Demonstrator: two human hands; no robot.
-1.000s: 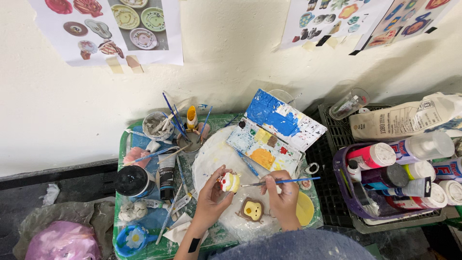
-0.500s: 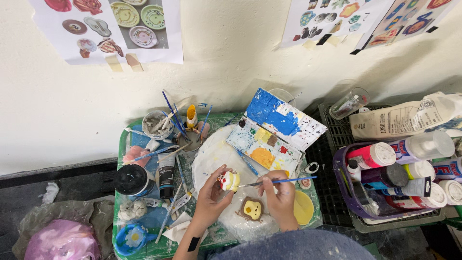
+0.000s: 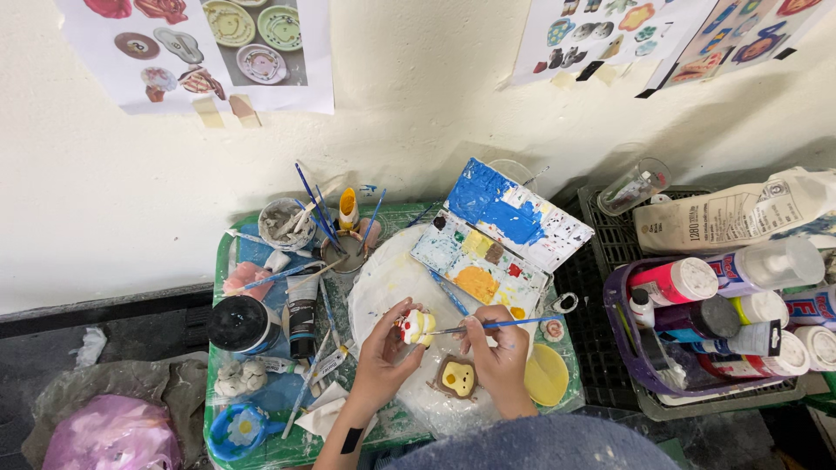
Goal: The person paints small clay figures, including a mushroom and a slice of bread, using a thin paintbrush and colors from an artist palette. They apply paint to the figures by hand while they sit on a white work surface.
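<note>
My left hand (image 3: 385, 359) holds a small clay figure (image 3: 417, 325), white and yellow with red spots, over a paint-smeared white plate (image 3: 383, 278). Gripped in my right hand (image 3: 498, 355) is a thin blue-handled paintbrush (image 3: 505, 325), its tip touching the figure. A second small piece (image 3: 457, 378), yellow with a brown edge, lies on the plate below my hands. Just above my right hand an open paint palette box (image 3: 496, 233) shows blue, yellow and orange paint.
A green tray (image 3: 228, 261) holds a cup of brushes (image 3: 345, 245), a black jar (image 3: 238, 324), a paint tube (image 3: 302, 312) and a yellow dish (image 3: 546, 374). A purple basket (image 3: 642, 364) of paint bottles sits on black crates at right. Reference pictures hang on the wall (image 3: 435, 122).
</note>
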